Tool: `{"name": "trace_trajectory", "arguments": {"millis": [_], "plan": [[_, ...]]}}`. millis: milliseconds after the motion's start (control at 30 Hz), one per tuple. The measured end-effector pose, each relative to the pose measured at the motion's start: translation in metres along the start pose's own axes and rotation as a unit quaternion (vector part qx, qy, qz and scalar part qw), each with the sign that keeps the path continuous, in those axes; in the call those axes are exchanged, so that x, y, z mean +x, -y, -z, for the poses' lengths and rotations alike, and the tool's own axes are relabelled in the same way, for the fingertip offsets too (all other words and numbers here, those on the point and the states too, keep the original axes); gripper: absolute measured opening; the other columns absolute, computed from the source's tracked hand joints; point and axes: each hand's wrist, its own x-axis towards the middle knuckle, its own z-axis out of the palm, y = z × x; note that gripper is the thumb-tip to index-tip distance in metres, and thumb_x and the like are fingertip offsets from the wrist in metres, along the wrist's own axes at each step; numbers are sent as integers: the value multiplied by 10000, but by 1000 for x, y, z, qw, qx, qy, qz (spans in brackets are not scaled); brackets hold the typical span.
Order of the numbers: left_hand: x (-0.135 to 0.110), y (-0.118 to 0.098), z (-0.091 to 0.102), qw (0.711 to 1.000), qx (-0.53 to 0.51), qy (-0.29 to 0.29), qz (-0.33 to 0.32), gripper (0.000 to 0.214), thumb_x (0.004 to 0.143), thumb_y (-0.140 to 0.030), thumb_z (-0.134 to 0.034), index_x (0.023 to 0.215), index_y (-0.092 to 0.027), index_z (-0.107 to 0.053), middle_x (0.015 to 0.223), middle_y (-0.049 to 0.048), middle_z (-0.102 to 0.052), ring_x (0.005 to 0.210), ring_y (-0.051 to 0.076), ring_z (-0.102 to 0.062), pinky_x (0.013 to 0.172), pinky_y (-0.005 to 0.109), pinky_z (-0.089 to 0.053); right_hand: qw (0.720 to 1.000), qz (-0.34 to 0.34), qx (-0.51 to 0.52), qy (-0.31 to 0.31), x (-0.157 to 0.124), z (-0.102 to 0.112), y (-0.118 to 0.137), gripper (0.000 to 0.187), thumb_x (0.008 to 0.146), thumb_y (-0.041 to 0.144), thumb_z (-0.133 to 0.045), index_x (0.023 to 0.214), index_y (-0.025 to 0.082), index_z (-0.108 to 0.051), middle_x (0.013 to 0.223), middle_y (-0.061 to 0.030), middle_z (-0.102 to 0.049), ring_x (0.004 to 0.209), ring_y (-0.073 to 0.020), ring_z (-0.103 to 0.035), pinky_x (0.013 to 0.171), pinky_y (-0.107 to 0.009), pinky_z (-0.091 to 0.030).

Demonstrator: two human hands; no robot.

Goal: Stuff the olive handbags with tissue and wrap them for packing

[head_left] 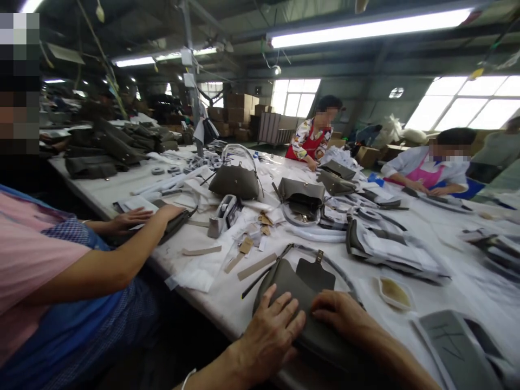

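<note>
A grey-green leather handbag [296, 281] lies flat at the near edge of the long white table [426, 292], its flap and clasp pointing away from me. My left hand [270, 333] presses on its near left part, fingers stretched out and slightly spread. My right hand [339, 314] rests on the bag beside it, fingers curled down onto the leather with the tips hidden. A thin dark stick [260, 279] pokes out from the bag's left side.
A co-worker's bare arm [122, 254] reaches over the table at my left. Leather strips [255, 266], a tape dispenser [221, 216], more grey bags [235, 181], a small glue dish [394, 292] and a grey panel [455, 346] lie around. Two people work at the far side.
</note>
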Motion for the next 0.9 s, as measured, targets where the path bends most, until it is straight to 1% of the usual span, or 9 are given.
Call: {"name": "trace_trajectory", "arguments": {"millis": [200, 333, 367, 433, 533, 633, 733, 833, 900], "plan": [[1, -3, 5, 1000, 5, -1, -5, 543, 947, -459, -524, 1398, -175, -424, 1378, 114, -546, 1322, 270, -438, 1154, 543, -175, 993, 15, 85, 80, 12, 9, -22, 184, 732, 313, -636, 830, 211, -754, 850, -16, -682, 813, -170, -620, 747, -251, -465], [1, -3, 6, 1000, 12, -5, -11, 506, 947, -437, -521, 1371, -173, -441, 1340, 109, -572, 1299, 264, -460, 1151, 526, -198, 988, 14, 98, 121, 20, 13, -22, 210, 694, 277, -628, 834, 208, -769, 819, -22, -698, 772, -167, -624, 693, -241, -466], [1, -3, 6, 1000, 12, -6, -11, 499, 946, -436, -520, 1365, -175, -445, 1332, 108, -577, 1289, 262, -469, 1151, 522, -200, 988, 27, 75, 129, 22, 14, -19, 214, 692, 242, -607, 825, 211, -772, 809, -22, -700, 760, -163, -621, 680, -236, -459], [1, -3, 4, 1000, 8, -3, -8, 485, 946, -436, -516, 1354, -182, -451, 1315, 103, -586, 1277, 259, -480, 1154, 522, -193, 988, 76, -15, 137, 25, 13, -12, 243, 680, 163, -563, 789, 217, -773, 767, -20, -690, 727, -151, -603, 671, -232, -441], [2, -2, 1, 1000, -7, 15, 1, 477, 944, -443, -515, 1345, -191, -459, 1304, 100, -591, 1279, 262, -478, 1155, 540, -181, 969, 138, -146, 141, 25, 13, -2, 304, 671, 86, -520, 787, 216, -769, 753, -19, -668, 696, -141, -578, 657, -226, -417], [4, -1, -3, 999, -27, 35, 13, 510, 942, -471, -513, 1370, -203, -442, 1336, 109, -573, 1281, 275, -476, 1144, 571, -189, 967, 129, -182, 126, 19, 16, 7, 347, 704, 59, -499, 852, 220, -769, 826, -27, -678, 723, -138, -603, 655, -214, -422], [11, 0, -7, 996, -42, 68, 35, 539, 921, -475, -549, 1390, -235, -436, 1356, 113, -562, 1267, 290, -490, 1114, 564, -260, 971, 101, -202, 80, 15, 21, 22, 380, 724, 46, -509, 906, 248, -775, 927, -36, -700, 827, -152, -643, 734, -223, -448], [22, 2, -10, 990, -61, 112, 59, 504, 888, -391, -605, 1363, -282, -477, 1301, 86, -601, 1189, 276, -556, 1042, 484, -385, 972, 97, -215, 17, 26, 22, 47, 331, 784, 101, -538, 972, 254, -764, 970, -47, -711, 883, -180, -654, 766, -246, -462], [29, 3, -10, 987, -70, 131, 60, 434, 865, -299, -609, 1295, -282, -549, 1179, 63, -663, 1053, 239, -627, 965, 402, -457, 972, 116, -202, -7, 44, 18, 65, 260, 828, 174, -564, 990, 244, -755, 972, -52, -716, 891, -193, -657, 780, -260, -472]]}}
